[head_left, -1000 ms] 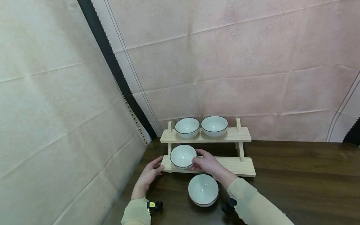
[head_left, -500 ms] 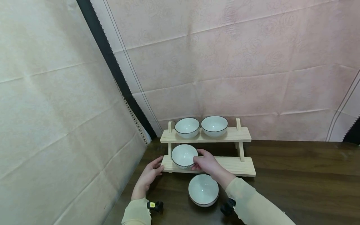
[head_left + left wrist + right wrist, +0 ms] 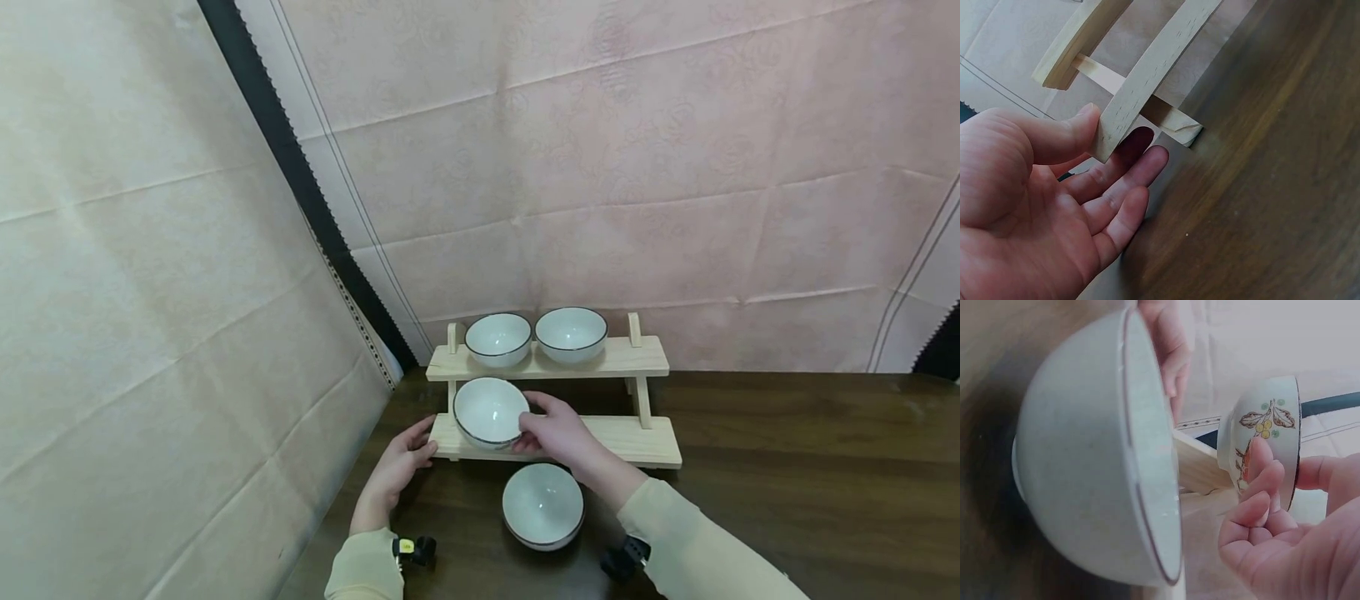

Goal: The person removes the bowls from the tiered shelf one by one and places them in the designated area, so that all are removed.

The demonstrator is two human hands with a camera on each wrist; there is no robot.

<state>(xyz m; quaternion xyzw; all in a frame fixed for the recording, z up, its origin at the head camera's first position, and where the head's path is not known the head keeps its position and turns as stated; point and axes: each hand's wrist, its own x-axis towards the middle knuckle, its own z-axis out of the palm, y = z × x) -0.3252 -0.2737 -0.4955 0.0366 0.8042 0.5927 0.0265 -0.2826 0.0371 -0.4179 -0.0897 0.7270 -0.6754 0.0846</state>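
My right hand [image 3: 558,429] pinches the right rim of a white bowl [image 3: 489,410] with a dark edge, close over the left part of the lower shelf. In the right wrist view this bowl [image 3: 1275,406] shows a painted leaf-and-berry pattern; the thumb is at its rim and the fingers are against its outside. My left hand [image 3: 401,467] holds the left end of the wooden two-tier rack [image 3: 622,442]. In the left wrist view, the thumb of this hand [image 3: 1041,206] lies on the board's end [image 3: 1147,81], with fingers beneath it.
Two similar bowls, a left one [image 3: 498,340] and a right one [image 3: 572,335], stand side by side on the upper shelf. In front of the rack, another bowl [image 3: 543,507] sits on the dark wooden table [image 3: 787,483]. Pale cloth [image 3: 637,167] hangs behind and to the left.
The bowl in my right hand shifts a little right, then rises slightly and moves back left. My left hand stays at the rack's end.
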